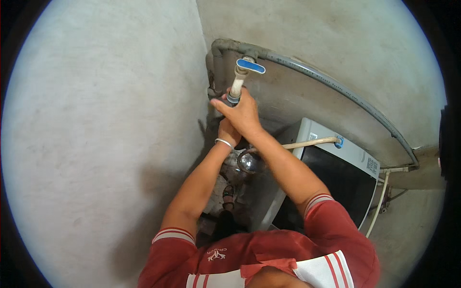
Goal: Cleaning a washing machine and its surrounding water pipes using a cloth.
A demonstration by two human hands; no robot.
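Note:
A white plastic tap (237, 86) with a blue lever handle (251, 66) sticks out from a grey pipe on the wall. My right hand (245, 113) is wrapped around the lower end of its spout, at a grey collar (233, 98), with the thumb pointing left. Just below, my left hand (227, 131) is mostly hidden behind my right hand and wrist; what its fingers hold cannot be seen. A beige hose (309, 142) runs from a blue connector (339, 142) on a washing machine, passes behind my right forearm and curves down below my hands.
The top-loading washing machine (335, 172), with a dark lid, stands to the right. A grey PVC pipe (324, 77) runs along the back wall. A plain wall (101, 108) rises close on the left. My sandalled foot (228, 196) is on the floor below.

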